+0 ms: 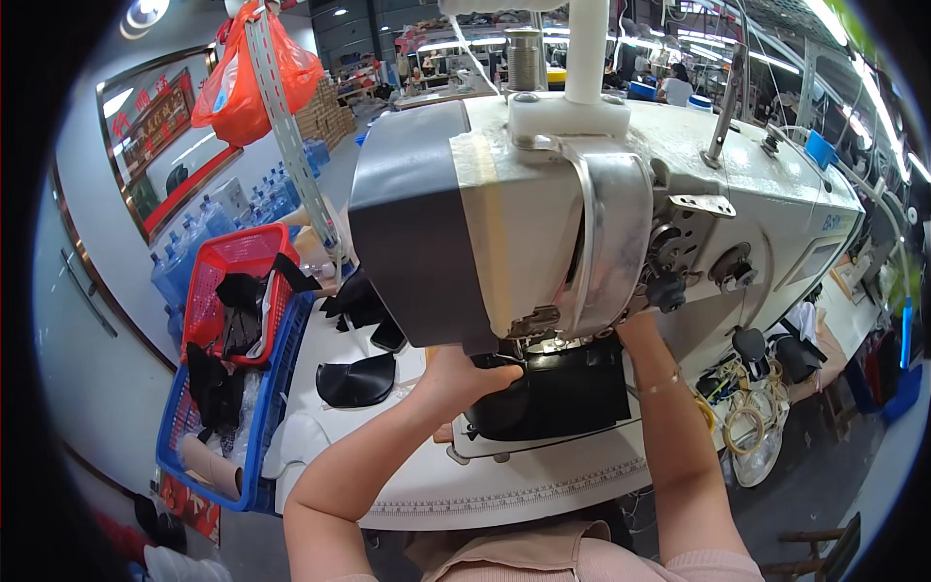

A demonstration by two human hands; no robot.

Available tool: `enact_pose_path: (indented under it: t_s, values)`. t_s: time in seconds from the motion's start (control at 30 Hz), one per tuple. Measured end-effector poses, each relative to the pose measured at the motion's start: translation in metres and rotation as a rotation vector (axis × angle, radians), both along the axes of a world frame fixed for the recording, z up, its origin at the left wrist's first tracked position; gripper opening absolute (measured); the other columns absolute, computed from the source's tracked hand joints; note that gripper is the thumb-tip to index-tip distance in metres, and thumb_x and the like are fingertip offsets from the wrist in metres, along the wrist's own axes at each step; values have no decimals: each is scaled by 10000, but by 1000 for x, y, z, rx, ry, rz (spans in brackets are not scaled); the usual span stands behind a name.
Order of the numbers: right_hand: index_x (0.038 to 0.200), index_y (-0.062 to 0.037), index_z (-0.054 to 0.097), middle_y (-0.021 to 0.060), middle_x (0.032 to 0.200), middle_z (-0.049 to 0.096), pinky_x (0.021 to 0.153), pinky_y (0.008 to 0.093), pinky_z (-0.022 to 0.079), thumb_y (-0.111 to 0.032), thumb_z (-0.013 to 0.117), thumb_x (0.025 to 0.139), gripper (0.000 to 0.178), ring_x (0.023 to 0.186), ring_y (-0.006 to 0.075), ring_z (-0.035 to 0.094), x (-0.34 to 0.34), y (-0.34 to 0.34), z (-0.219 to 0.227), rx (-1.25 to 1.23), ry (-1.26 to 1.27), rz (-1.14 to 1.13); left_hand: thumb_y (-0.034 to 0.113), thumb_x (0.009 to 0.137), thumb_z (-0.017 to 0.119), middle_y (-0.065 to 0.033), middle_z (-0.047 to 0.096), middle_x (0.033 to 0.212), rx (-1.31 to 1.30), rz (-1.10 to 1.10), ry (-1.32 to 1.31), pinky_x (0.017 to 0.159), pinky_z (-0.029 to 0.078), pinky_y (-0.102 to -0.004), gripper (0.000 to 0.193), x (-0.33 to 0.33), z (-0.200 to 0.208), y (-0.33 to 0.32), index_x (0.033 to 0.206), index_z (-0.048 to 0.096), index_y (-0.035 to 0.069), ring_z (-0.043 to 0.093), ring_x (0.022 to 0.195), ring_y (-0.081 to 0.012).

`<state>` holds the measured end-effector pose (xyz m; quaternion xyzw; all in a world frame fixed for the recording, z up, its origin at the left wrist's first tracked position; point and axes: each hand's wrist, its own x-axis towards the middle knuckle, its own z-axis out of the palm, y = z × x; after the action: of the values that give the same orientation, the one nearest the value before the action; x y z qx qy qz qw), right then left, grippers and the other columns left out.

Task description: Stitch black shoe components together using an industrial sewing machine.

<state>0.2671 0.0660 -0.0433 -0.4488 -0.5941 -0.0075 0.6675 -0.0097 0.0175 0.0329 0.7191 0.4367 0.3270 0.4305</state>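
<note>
A left hand (472, 379) lays its thumb on a black piece (578, 393) under the sewing machine (412, 223); its grip and that of the right hand (636, 330) are hidden. Seemingly light, pliable and slick, the piece is best steadied near its edges.

Two grips (473, 378) (636, 332) at one sewing machine (529, 233); left of grips, one red basket (205, 281), one blue basket (276, 390), one red bag (236, 118); above grips, one grey thread spool (525, 66).
</note>
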Motion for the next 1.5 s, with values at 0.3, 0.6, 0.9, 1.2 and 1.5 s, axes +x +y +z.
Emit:
enact_pose_path:
  t_s: [0.3,0.6,0.9,1.2,1.5]
  values:
    - [845,-23,625,48,923,614,795,264,410,-146,665,789,141,847,149,536,-46,-107,65,-361,26,429,119,663,736,-133,486,1105,-15,-48,-38,901,377,-311,574,-5,6,-2,1143,454,-17,467,1038,-217]
    - [1148,0,468,68,1029,556,809,254,441,-62,667,775,428,936,132,533,-43,-108,47,-596,717,749,86,664,737,-116,509,1076,4,-92,-42,901,385,-320,550,-2,8,2,1134,469,-11,480,1019,-208]
    - [1030,27,510,27,896,592,731,224,449,-35,684,755,331,800,84,552,-45,-98,51,-488,583,659,86,651,732,-105,536,1052,58,-46,18,832,418,-287,488,-8,-9,6,1084,522,4,523,954,-196]
    - [1105,-18,497,46,934,582,708,239,465,-46,662,763,381,807,98,556,-42,-93,52,-572,613,655,43,728,680,-70,599,955,-460,-135,-329,775,474,-289,347,-14,-2,9,1050,559,2,578,874,-156]
    - [1170,-76,513,32,1128,562,864,339,439,-124,609,821,366,1007,161,549,-90,-165,-3,-422,1036,858,91,667,686,-55,570,898,1380,-33,230,743,476,-342,297,-46,-50,11,950,593,90,561,871,-232]
